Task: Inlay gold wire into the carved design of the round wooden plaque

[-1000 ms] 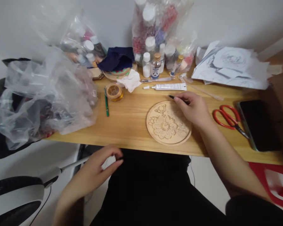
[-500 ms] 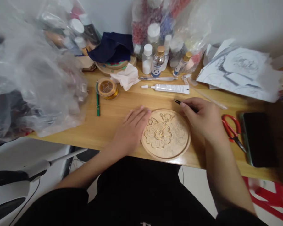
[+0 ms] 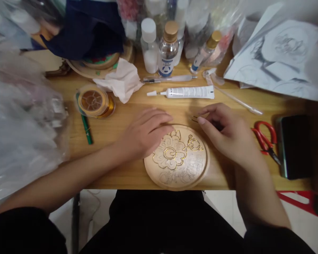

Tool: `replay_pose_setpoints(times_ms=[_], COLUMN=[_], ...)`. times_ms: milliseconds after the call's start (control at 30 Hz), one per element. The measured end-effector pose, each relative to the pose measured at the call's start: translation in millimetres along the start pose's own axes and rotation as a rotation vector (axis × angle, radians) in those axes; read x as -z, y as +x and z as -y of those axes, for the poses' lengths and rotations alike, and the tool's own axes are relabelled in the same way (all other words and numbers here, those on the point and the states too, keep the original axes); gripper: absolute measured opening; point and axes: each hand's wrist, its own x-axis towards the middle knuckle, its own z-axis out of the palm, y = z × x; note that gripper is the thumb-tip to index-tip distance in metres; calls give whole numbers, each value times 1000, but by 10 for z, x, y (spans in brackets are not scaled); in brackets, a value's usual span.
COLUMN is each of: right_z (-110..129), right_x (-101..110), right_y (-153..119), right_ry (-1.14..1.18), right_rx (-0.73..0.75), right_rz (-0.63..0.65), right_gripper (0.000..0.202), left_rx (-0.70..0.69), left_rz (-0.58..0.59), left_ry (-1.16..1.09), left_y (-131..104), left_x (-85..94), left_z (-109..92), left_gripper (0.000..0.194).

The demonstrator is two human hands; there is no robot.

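Note:
A round wooden plaque (image 3: 190, 165) lies at the table's front edge. Gold wire outlines a large flower and a small figure on it, and pencil lines mark the lower part. My left hand (image 3: 148, 132) rests over its upper left rim, fingers stretched and slightly bent, holding nothing. To the upper right of the plaque, my right hand (image 3: 225, 132) is closed on tweezers (image 3: 194, 119); only their thin tips show past the thumb, the rest hidden in the palm. The tips are just off the rim.
Behind lie a glue tube (image 3: 189, 92), a pen (image 3: 172, 79), crumpled tissue (image 3: 122, 79) and bottles (image 3: 167, 53). A gold wire spool (image 3: 95, 102) and green pencil (image 3: 86, 128) are left. Red-handled pliers (image 3: 266, 139), a phone (image 3: 294, 146) and paper drawings (image 3: 278, 60) are right.
The plaque has turned clockwise, bringing its pencilled part toward the front edge. My left hand has shifted onto its upper left. The view has moved closer. The tweezers remain in my right hand.

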Motion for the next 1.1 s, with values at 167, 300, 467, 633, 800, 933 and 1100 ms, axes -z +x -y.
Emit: replay_pose_setpoints(times_ms=[167, 300, 467, 633, 800, 933, 1100], right_z=[72, 97, 89, 95, 121, 128, 115], right_x=[21, 15, -6, 4, 14, 17, 23], right_y=[-9, -22, -43, -50, -63, -76, -83], right_ry=[-28, -59, -101, -108, -125, -114, -133], right_rx=[55, 166, 200, 193, 163, 167, 181], right_rz=[80, 91, 133, 103, 100, 90, 83], right_gripper=[19, 18, 16, 14, 18, 17, 15], left_rx=[-26, -42, 36, 107, 85, 21, 8], left_rz=[22, 32, 55, 92, 107, 116, 145], left_ry=[36, 106, 55, -25, -19, 30, 35], left_y=[0, 21, -5, -20, -30, -25, -7], left_x=[41, 36, 13, 16, 5, 19, 74], left_z=[-38, -41, -62, -86, -74, -62, -73], left_gripper=[19, 17, 17, 15, 14, 14, 17])
